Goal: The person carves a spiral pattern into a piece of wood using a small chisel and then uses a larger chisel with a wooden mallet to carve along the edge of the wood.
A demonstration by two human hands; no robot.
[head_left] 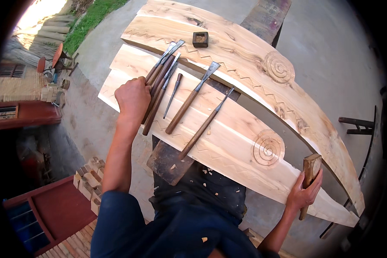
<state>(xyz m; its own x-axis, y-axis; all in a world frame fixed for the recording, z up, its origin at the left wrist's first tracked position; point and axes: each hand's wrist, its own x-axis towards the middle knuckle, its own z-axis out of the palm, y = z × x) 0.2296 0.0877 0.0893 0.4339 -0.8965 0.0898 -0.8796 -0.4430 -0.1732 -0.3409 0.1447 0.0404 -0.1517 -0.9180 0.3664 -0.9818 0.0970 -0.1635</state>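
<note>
My left hand (132, 98) is closed at a bundle of wood-handled chisels (157, 90) on the near carved plank (241, 124), gripping among their handles; exactly how many it holds is hidden. Beside it lie a thin dark-handled tool (172, 95), a wide chisel (187, 105) and a narrower chisel (202, 129). My right hand (304, 193) grips an upright wooden block (311, 168) near that plank's tapered right end. The far plank (228, 51) bears a zigzag line, a spiral (279, 68) and a small dark square block (200, 39). The near plank has a matching spiral (268, 151).
The planks rest on worn dark boards (170, 165) above a concrete floor (331, 56). A red chair-like object (56, 58) and a pile of poles (51, 26) stand upper left. Stacked blocks (88, 182) are at lower left, a dark wooden stand (357, 124) at right.
</note>
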